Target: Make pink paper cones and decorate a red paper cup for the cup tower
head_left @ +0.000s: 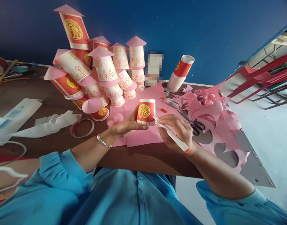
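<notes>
My left hand is closed around a red paper cup with a gold round emblem and white bands at top and bottom. Orange strokes show faintly on its lower white band. Between the fingers of my right hand is a white marker with an orange end, its tip at the cup's lower right edge. Under both hands lies pink paper. Just right of them are black scissors, an orange cap and a glue stick.
Cup towers with pink cone roofs stand at the back left. Stacked cups lean near the blue wall. Pink scraps cover the right side. A tape roll, white tissue and a power strip lie left.
</notes>
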The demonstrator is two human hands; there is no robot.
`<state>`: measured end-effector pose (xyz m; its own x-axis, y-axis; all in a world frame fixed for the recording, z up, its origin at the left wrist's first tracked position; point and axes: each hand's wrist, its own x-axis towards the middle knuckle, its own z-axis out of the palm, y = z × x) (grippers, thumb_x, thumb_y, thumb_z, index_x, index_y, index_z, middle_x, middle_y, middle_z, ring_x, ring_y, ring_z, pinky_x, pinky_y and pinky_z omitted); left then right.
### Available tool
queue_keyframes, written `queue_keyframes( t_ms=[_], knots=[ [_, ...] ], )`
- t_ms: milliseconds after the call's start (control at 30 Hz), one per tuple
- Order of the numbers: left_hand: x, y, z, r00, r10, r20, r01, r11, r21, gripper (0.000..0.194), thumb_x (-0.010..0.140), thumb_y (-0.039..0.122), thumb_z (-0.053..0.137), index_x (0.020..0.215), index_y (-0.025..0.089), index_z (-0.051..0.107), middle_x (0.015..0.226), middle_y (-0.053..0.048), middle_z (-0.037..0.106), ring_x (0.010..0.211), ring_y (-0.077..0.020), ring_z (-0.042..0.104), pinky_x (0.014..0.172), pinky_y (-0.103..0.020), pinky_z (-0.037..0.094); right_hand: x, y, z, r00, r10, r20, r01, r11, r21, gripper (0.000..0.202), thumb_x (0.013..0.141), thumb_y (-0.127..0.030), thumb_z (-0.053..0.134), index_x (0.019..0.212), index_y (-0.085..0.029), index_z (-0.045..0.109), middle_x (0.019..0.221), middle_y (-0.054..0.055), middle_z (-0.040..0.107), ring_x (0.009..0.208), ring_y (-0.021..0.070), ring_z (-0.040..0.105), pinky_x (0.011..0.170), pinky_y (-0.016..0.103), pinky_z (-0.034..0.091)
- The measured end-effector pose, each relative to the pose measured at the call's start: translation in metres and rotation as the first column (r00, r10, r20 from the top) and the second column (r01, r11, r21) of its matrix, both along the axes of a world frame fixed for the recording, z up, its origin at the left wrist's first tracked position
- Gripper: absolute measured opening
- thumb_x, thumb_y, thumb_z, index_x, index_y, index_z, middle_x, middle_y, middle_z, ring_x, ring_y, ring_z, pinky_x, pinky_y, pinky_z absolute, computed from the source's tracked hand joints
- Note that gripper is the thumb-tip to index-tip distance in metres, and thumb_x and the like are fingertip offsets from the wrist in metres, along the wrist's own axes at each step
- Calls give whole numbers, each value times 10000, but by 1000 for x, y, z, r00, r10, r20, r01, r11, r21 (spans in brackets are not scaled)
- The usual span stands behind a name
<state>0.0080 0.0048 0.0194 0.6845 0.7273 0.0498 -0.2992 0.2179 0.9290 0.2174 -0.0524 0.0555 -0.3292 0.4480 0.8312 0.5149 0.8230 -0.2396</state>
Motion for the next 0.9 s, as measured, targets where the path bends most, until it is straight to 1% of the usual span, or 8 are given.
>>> queue_keyframes(
  t_ms=[133, 233, 433, 667, 767, 900],
  knots=[
    [0, -2, 3, 999, 40, -24, -40, 999, 21, 816, 753, 268, 872, 1474, 278, 490, 1212, -82, 731, 1178, -316, 665, 1013, -466, 500, 0, -2, 2, 1000, 13, 3, -13, 1000, -12, 159, 915, -106, 636, 1029, -212, 606, 819, 34, 746, 705, 166, 745, 632, 268, 610],
    [0, -3, 5, 999, 40, -30, -39, 999, 37, 759, 774, 255, 848, 1450, 267, 504, 1178, -73, 723, 1177, -307, 645, 983, -440, 490, -1, -3, 1, 999, 41, 21, -40, 999, -35, 164, 895, -81, 628, 989, -212, 599, 768, 13, 730, 642, 156, 726, 583, 257, 585],
    [1, -3, 7, 999, 32, -23, -31, 999, 42, 724, 768, 235, 837, 1416, 280, 517, 1128, -43, 711, 1099, -270, 653, 935, -411, 487, -1, -2, -1, 998, 60, 31, -59, 997, -51, 169, 894, -67, 612, 983, -209, 594, 756, 12, 725, 631, 156, 721, 570, 260, 577],
    [1, -4, 8, 998, 46, -40, -45, 999, 23, 753, 745, 229, 846, 1417, 283, 510, 1152, -45, 700, 1092, -264, 647, 950, -414, 484, -2, -2, -1, 998, 44, 42, -41, 997, -63, 154, 902, -70, 615, 970, -206, 590, 762, 21, 727, 630, 149, 713, 569, 255, 569],
    [1, -4, 8, 998, 46, -34, -45, 999, 13, 774, 739, 217, 849, 1427, 288, 501, 1145, -43, 699, 1068, -253, 652, 933, -400, 489, -2, -2, -1, 998, 37, 51, -34, 997, -74, 137, 907, -80, 611, 954, -207, 587, 749, 15, 723, 613, 144, 704, 556, 250, 556],
    [1, -3, 6, 999, 40, -24, -40, 999, 2, 789, 733, 220, 861, 1431, 289, 501, 1103, -31, 705, 1021, -230, 653, 911, -380, 497, -2, -3, -1, 997, 62, 55, -56, 992, -113, 136, 897, -79, 608, 928, -209, 581, 714, 2, 714, 584, 141, 691, 557, 254, 545]
  ],
)
